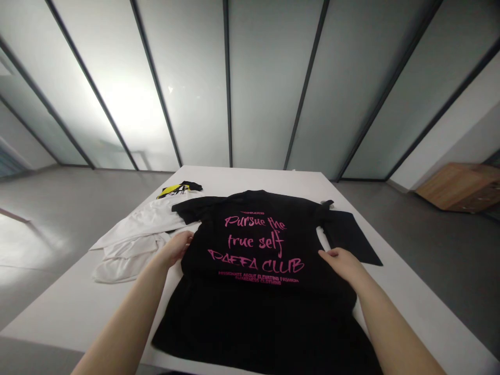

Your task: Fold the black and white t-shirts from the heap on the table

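A black T-shirt [253,302] with pink lettering lies spread over the white table, its collar pointing away from me and its hem towards me. My left hand [180,249] grips the left side edge below the sleeve, with the fingertips partly hidden by the cloth. On the opposite side, my right hand [340,261] pinches the other side edge between thumb and fingers. The cloth bunches slightly at both sides. The left sleeve overlaps white clothing; the right sleeve reaches a flat dark piece.
Crumpled white clothing [136,239] lies on the table [250,174] at the left, with a yellow and black garment [177,189] behind it. A flat dark piece [353,237] is at the right. Frosted glass panels [265,83] stand beyond the table; a wooden cabinet [457,185] is far right.
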### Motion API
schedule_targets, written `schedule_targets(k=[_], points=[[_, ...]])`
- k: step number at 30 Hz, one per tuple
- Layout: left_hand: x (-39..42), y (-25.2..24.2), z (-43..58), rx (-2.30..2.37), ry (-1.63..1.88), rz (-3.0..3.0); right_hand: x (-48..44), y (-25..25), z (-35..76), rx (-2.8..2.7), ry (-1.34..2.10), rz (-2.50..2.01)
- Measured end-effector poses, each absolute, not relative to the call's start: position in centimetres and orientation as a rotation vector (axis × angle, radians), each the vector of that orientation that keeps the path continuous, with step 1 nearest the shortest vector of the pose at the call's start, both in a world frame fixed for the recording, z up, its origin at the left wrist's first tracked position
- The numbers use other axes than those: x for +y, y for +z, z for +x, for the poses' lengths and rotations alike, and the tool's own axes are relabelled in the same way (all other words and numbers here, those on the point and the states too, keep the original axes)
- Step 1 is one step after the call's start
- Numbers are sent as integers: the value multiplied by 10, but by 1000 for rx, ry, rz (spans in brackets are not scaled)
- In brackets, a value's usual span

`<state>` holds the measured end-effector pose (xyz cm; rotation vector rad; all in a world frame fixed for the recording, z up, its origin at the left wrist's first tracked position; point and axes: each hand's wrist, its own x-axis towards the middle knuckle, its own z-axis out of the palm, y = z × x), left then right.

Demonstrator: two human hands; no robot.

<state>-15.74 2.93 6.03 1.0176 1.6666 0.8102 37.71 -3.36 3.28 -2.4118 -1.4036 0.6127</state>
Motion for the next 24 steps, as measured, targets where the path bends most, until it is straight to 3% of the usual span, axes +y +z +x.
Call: schedule_targets(k=[11,24], points=[[37,53,-141,1219,800,785,-24,22,378,-1431,348,-2400],[31,46,-146,1182,836,629,-22,17,379,-1473,308,-2415]])
